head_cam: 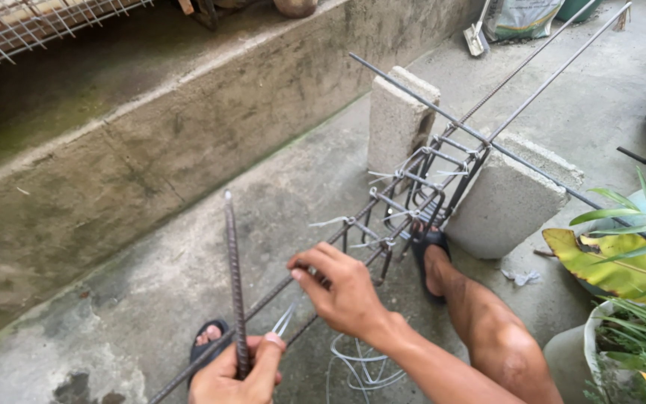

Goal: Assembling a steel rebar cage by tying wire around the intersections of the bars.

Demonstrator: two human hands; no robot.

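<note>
Left hand clenched round an upright rebar and wire; right hand pinches a bar of the cage, which rests on two concrete blocks on the floor

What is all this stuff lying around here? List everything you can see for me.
rebar cage: one, dark grey bars with square ties, resting across the blocks
concrete blocks: two, pale grey, upright under the cage
loose rebar rod: one, dark, upright in the left hand
tie wire pieces: a couple, silvery, at the left hand
wire coil: one, whitish, on the floor
concrete wall: one, grey and mossy, left
wire mesh: one sheet, top left
shovel: one, pale blade, top
sack: one, greyish, top
potted plants: green and yellow leaves, right
sandals: two, black, on the feet
left hand: grips the rod
right hand: on a cage bar
</note>
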